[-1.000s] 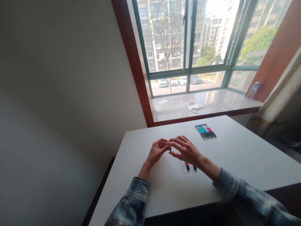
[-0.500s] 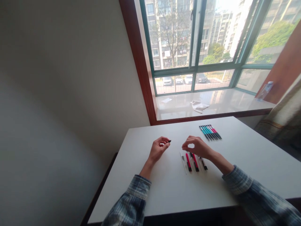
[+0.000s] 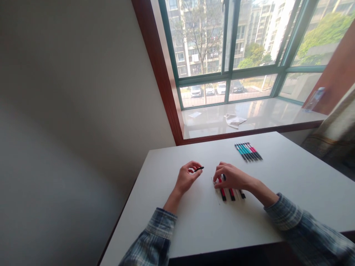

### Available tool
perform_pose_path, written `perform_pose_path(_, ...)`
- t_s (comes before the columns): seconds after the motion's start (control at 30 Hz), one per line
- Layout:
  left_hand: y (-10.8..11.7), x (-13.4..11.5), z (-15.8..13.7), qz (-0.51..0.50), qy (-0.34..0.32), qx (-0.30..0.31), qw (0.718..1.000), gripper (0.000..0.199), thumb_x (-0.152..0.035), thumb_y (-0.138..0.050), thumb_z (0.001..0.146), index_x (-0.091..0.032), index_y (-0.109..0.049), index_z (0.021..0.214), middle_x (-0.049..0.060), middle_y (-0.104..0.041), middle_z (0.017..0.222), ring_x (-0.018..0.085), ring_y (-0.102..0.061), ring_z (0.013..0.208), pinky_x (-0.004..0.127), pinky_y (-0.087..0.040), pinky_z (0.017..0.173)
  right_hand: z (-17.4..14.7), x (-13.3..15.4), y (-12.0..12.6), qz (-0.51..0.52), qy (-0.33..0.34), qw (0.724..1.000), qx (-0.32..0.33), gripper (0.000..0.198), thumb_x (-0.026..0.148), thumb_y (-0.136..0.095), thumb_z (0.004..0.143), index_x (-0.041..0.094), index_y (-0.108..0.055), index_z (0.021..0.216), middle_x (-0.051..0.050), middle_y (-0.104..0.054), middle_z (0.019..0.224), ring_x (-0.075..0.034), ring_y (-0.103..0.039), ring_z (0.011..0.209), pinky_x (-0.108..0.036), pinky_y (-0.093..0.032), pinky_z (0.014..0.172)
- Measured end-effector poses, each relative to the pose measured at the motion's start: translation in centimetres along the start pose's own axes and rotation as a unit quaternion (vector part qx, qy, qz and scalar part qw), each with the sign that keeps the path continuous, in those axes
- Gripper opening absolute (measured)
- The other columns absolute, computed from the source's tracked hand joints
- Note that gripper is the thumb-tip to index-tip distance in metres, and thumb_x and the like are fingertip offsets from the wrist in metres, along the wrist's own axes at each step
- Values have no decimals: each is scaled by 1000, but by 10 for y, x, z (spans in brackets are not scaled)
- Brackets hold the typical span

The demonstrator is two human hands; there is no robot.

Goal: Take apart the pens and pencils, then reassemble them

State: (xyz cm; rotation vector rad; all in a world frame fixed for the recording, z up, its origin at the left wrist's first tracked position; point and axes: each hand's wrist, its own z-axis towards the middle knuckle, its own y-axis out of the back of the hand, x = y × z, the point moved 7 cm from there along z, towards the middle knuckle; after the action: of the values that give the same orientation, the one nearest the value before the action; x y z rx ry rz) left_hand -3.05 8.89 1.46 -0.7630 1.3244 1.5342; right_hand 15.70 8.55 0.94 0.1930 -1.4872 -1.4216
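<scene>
My left hand (image 3: 188,177) pinches a small black pen part (image 3: 199,169) between thumb and fingertips, raised over the white table. Its far end pokes out to the right. My right hand (image 3: 231,177) is lowered over a row of loose pen parts, its fingers bent together at the row's left end. Whatever may be between those fingertips is too small to make out. Partly covered by this hand are a pink-and-black pen barrel (image 3: 223,194), a second pink-and-black barrel (image 3: 232,194) and a black-ended piece (image 3: 243,194). A thin refill (image 3: 217,197) lies leftmost.
Several pens (image 3: 248,151) with teal or pink barrels lie side by side at the back right of the white table (image 3: 194,225). Beyond it, the window sill holds a crumpled cloth (image 3: 234,120), a paper (image 3: 195,115) and a clear bottle (image 3: 314,99). A wall rises on the left.
My right hand has come down onto the left end of the row of pen parts. In my left hand the black part has turned and shows more of its length.
</scene>
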Motion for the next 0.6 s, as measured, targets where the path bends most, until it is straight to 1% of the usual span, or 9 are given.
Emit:
perform_pose_path(0.2, 0, -3, -1, 8, 3, 3, 1000, 13, -32, -73, 79, -21, -73, 86, 6, -75, 92, 22, -66, 87, 34, -51, 81, 1, 3, 0, 1, 0, 1000, -6, 12, 38, -81, 81, 27, -80, 86, -5, -72, 84, -25, -62, 91, -37, -51, 84)
perform_pose_path(0.4, 0, -2, 0, 3, -1, 2, 1000, 15, -34, -74, 79, -21, -73, 86, 6, -75, 92, 22, -66, 86, 35, -52, 80, 1, 5, 1, 4, 5, 1000, -23, 6, 27, -80, 80, 26, -78, 86, -4, -72, 84, -25, -62, 91, -37, -52, 85)
perform_pose_path(0.6, 0, -2, -1, 3, -1, 4, 1000, 14, -33, -74, 80, -21, -74, 87, 6, -75, 92, 22, -67, 86, 34, -52, 80, 1, 6, 9, 10, 1, 998, -55, 9, 33, -80, 84, 26, -76, 85, -4, -74, 84, -24, -64, 89, -37, -52, 84)
